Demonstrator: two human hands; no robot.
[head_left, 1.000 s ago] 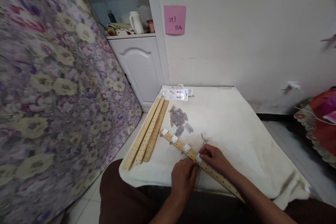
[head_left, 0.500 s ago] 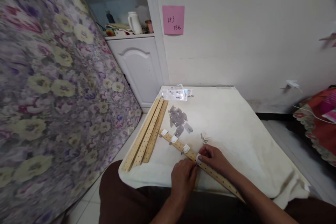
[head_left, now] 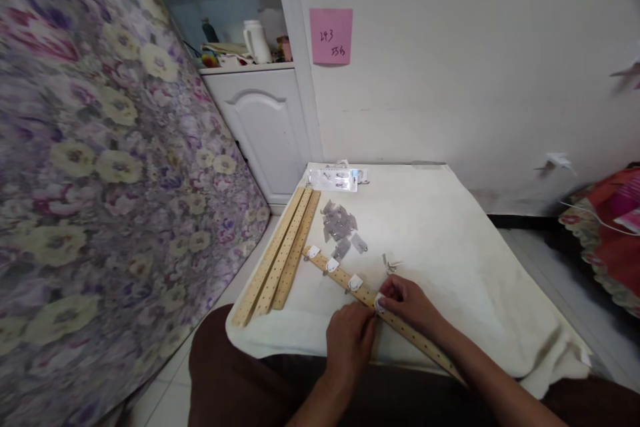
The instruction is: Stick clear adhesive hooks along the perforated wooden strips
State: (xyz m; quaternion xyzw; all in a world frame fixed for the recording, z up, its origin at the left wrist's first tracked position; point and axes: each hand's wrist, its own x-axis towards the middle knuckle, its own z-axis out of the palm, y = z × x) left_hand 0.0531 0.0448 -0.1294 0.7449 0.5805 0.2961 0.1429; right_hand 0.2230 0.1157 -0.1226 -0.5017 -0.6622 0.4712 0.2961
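A narrow wooden strip with rows of holes (head_left: 415, 335) lies slantwise across the near part of the table. Several small white tags (head_left: 331, 265), with metal rings or hooks by them, sit along its far left half. My right hand (head_left: 406, 300) pinches another white tag (head_left: 379, 302) at the strip's middle. Just below that tag, my left hand (head_left: 350, 333) is closed, curled against the strip's near edge; what its fingertips hold is hidden. Beyond my right hand lies a loose white tag with metal on it (head_left: 391, 265).
More perforated wooden strips (head_left: 280, 247) lie side by side along the table's left edge. A heap of small grey packets (head_left: 339, 223) is beside them. Clear packaging (head_left: 333, 179) rests at the far edge of the cloth-covered table (head_left: 425, 207). A floral curtain (head_left: 125, 167) hangs on the left.
Both hands stay at the same tag on the strip, with hardly any visible movement. The view has shifted very slightly.
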